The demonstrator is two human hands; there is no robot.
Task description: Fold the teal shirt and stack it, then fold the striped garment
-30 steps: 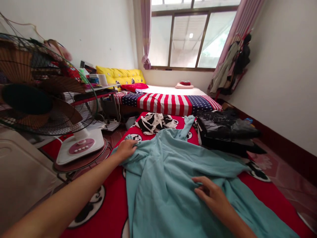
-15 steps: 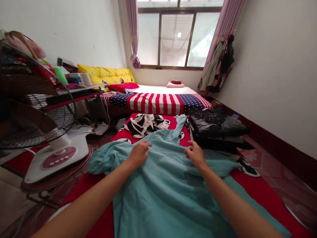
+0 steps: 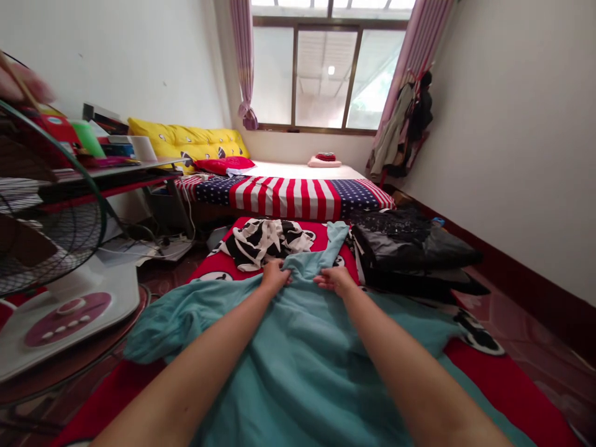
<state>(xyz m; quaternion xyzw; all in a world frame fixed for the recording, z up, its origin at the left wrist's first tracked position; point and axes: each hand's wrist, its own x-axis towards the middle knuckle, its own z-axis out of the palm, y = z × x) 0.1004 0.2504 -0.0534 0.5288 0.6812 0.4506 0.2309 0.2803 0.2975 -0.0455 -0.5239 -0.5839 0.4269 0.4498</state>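
Teal garment point(image 3: 298, 366) far edge pinched by L hand point(image 3: 275, 275) & R hand point(image 3: 336, 280), both grips holding cloth.

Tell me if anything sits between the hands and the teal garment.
Nothing visible does. The left hand and right hand both rest directly on the teal garment, gathering its far edge. The black-and-white cloth lies just beyond, apart.

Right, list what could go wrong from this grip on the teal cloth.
Both the left hand and the right hand pinch the teal garment at its far edge. A pull might drag the black-and-white cloth lying against it. The garment's left fold hangs near the fan base and could snag there.
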